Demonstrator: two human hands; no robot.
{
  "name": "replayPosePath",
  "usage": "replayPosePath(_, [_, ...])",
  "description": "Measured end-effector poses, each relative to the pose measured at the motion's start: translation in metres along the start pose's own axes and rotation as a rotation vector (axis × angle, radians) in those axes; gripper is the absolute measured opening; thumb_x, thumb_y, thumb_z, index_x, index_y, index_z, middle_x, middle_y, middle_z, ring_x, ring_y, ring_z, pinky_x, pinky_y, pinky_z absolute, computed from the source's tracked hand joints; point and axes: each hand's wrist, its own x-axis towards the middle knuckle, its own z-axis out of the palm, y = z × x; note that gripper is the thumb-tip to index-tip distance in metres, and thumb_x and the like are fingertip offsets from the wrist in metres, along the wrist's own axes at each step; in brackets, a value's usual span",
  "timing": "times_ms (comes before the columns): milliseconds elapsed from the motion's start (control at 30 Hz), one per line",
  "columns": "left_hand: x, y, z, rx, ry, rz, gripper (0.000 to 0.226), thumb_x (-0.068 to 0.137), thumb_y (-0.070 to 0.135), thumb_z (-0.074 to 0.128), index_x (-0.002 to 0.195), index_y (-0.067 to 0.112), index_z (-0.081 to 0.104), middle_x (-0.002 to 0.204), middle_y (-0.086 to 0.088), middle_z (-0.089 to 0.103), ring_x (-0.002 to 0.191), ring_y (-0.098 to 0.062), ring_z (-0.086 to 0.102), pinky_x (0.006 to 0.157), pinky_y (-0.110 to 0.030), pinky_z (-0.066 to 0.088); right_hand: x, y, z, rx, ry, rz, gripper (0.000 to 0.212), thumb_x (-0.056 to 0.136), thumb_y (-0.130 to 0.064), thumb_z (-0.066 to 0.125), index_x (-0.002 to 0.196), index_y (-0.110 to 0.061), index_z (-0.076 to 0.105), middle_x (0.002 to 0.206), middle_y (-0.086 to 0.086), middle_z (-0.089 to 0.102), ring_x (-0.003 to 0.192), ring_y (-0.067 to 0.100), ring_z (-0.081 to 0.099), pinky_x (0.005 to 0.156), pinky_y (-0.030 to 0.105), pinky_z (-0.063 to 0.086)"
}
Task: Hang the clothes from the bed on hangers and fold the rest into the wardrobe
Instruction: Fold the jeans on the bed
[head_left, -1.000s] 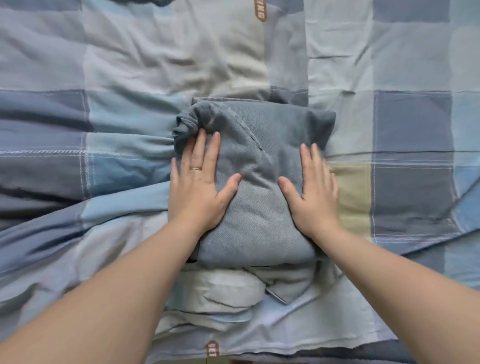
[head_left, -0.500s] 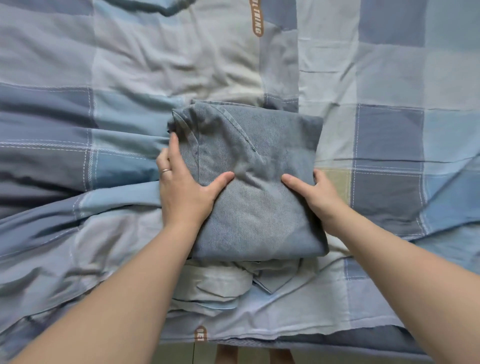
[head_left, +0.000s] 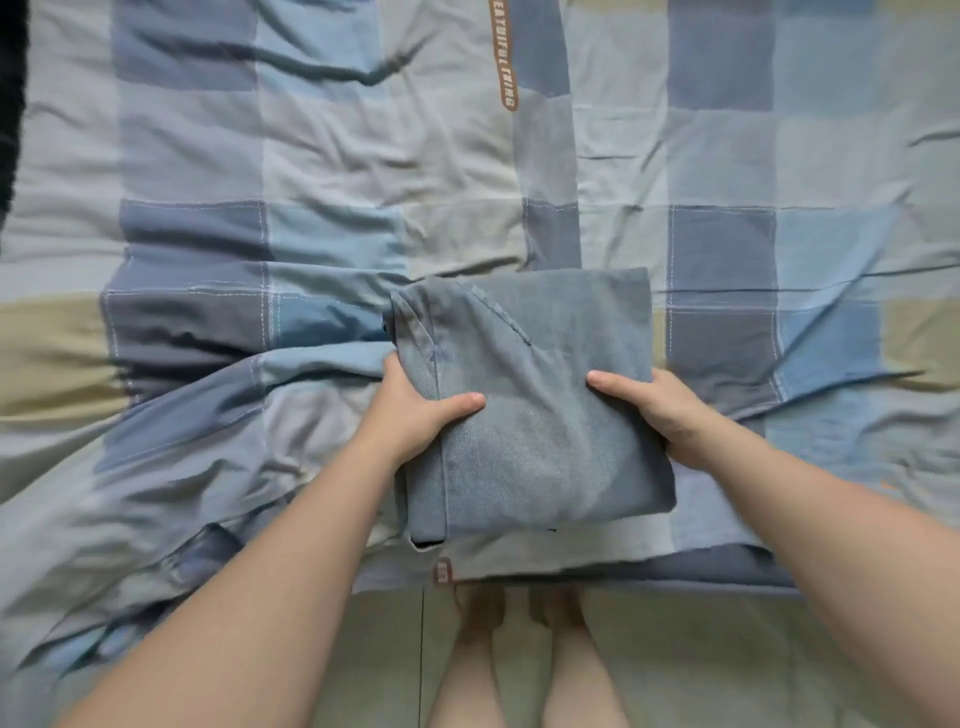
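A folded pair of light blue jeans (head_left: 540, 395) forms a thick rectangular bundle just above the near edge of the bed. My left hand (head_left: 415, 410) grips its left side, thumb on top and fingers tucked underneath. My right hand (head_left: 649, 408) grips the right side the same way, thumb lying across the denim. The bundle is lifted slightly off the cover, and its near edge hangs toward me.
The bed is spread with a blue, grey and beige checked cover (head_left: 322, 218), rumpled at the left. A dark object (head_left: 10, 104) shows at the far left edge. Below the bed edge lies a pale tiled floor (head_left: 701, 660) with my bare feet (head_left: 514, 613).
Both hands went from pressing flat on the jeans to gripping their sides with fingers underneath. The bundle has come up off the cover and toward me, and the view has pulled back.
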Motion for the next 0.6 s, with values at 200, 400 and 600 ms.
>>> replayPosePath(200, [-0.108,-0.021,-0.014,-0.070,-0.170,-0.127,0.070,0.061,0.031,0.095,0.121,0.025,0.059,0.111,0.006,0.074,0.102,-0.014,0.070,0.098,-0.041,0.053,-0.130,0.038,0.010,0.106,-0.004,0.174,0.047,0.076,-0.034,0.082,0.118,-0.018,0.068,0.102,0.004,0.078,0.086,0.021,0.076,0.068,0.030,0.058])
replayPosePath(400, [-0.217,-0.025,-0.030,0.033,-0.282,-0.227,0.072,0.066,0.036,0.093,0.127,0.017,0.061,0.116,0.000,0.072,0.104,-0.021,0.070,0.099,-0.045,0.053,-0.264,0.084,0.024,0.274,0.081,0.278,0.045,0.082,-0.023,0.080,0.122,-0.010,0.066,0.098,0.008,0.078,0.079,0.023,0.076,0.061,0.031,0.058])
replayPosePath(600, [-0.281,0.013,-0.024,0.130,-0.344,-0.108,0.090,0.050,0.051,0.093,0.126,0.021,0.057,0.117,0.005,0.070,0.101,-0.014,0.069,0.091,-0.036,0.055,-0.365,0.109,0.020,0.444,0.263,0.202,0.056,0.077,-0.027,0.084,0.125,-0.010,0.061,0.109,0.009,0.076,0.094,0.028,0.075,0.076,0.038,0.058])
